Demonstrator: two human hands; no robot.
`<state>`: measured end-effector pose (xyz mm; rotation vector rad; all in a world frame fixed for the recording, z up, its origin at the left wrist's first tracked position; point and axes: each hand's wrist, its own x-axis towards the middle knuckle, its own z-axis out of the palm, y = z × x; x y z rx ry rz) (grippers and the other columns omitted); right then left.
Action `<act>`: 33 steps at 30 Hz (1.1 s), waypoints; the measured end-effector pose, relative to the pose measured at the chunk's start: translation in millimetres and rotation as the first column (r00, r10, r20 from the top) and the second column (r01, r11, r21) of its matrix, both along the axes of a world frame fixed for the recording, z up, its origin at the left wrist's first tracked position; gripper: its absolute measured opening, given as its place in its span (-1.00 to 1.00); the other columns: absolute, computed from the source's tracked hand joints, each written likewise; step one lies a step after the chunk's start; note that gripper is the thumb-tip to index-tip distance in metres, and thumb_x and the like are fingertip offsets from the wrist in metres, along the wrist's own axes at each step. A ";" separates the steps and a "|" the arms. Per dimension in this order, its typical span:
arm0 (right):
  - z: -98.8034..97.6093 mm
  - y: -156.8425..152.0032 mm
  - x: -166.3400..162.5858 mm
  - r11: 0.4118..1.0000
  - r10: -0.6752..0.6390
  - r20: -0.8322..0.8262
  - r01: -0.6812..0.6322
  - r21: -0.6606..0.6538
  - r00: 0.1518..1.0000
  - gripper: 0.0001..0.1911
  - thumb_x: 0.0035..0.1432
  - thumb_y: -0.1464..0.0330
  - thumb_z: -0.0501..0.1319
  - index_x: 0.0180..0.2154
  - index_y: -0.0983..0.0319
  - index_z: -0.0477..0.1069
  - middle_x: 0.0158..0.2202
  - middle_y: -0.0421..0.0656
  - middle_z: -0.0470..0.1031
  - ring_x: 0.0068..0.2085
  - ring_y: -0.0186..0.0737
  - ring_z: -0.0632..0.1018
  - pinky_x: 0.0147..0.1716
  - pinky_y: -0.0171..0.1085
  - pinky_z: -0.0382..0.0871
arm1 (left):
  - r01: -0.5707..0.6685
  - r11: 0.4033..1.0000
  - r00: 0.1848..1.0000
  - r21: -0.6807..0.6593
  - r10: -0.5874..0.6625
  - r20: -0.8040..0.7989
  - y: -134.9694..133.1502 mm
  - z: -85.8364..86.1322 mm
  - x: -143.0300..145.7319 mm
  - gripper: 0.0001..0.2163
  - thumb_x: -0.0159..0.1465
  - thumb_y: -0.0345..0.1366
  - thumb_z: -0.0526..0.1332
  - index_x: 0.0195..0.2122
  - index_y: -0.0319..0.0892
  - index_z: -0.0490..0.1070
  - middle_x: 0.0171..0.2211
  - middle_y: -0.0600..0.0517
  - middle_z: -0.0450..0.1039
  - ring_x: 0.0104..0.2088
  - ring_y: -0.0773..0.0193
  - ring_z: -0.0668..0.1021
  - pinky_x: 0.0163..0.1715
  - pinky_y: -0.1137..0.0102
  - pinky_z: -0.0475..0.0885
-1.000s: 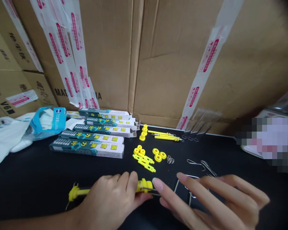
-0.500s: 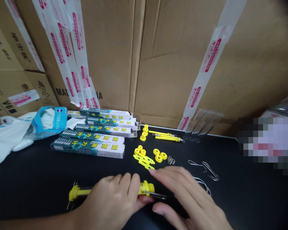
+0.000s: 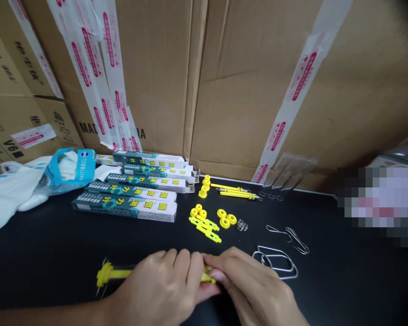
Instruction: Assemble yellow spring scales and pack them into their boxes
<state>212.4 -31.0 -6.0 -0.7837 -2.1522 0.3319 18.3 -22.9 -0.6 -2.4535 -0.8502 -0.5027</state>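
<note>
My left hand (image 3: 166, 280) is wrapped round the clear tube of a spring scale (image 3: 122, 273), which lies nearly level above the black table. Its left end has a yellow cap (image 3: 104, 274) with thin wire sticking out. My right hand (image 3: 258, 283) is closed at the right end, its thumb and fingertips pressed on the yellow end piece (image 3: 209, 277). Fingers hide most of that end, so any small part inside the pinch cannot be made out. Just beyond the right hand lie bent metal wire rings (image 3: 285, 257).
Several green-and-white boxes (image 3: 125, 210) lie at left, near a blue-and-white plastic packet (image 3: 71, 170). Yellow flat strips (image 3: 209, 233), yellow rings (image 3: 226, 222), small springs (image 3: 242, 225) and wire hooks (image 3: 297, 242) lie mid-table. Clear tubes (image 3: 285, 174) lean on the large carton (image 3: 245, 90) behind.
My right hand has moved left and closed on the right end of the spring scale; it was apart with fingers spread. The wire rings behind it now show more fully.
</note>
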 end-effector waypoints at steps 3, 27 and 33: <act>1.1 -0.4 -1.1 0.999 -0.047 -0.012 0.046 -0.013 0.999 -0.75 0.40 0.49 0.01 -0.14 0.26 0.46 -0.44 -0.13 0.57 -0.49 -0.25 0.55 -0.50 -0.34 0.47 | -0.014 0.999 0.999 0.034 0.016 -0.045 -2.3 1.1 1.3 -0.76 0.48 -0.21 0.03 -0.35 -0.14 0.21 -0.60 0.14 0.34 -0.65 0.26 0.43 -0.68 0.31 0.17; -3.6 -4.1 -4.8 0.996 -0.004 0.077 0.011 -0.083 0.997 -0.59 0.45 0.41 -0.06 0.24 0.28 0.29 -0.07 0.05 0.62 -0.05 -0.16 0.65 -0.07 -0.29 0.58 | 0.022 0.998 0.999 0.066 -0.019 -0.044 -2.5 2.4 0.8 -0.81 0.41 -0.28 0.13 -0.35 -0.23 0.34 -0.57 0.10 0.41 -0.63 0.25 0.45 -0.67 0.31 0.21; -1.2 -5.3 -2.3 0.995 -0.015 0.295 0.042 -0.086 0.955 -0.45 0.44 0.18 -0.02 0.23 0.46 0.27 0.05 0.20 0.55 0.03 -0.08 0.63 -0.01 -0.30 0.53 | 0.016 1.000 0.994 0.000 -0.016 -0.107 -3.1 4.1 -0.8 -0.88 0.32 -0.37 0.20 -0.24 -0.35 0.45 -0.49 0.04 0.51 -0.60 0.22 0.51 -0.68 0.32 0.32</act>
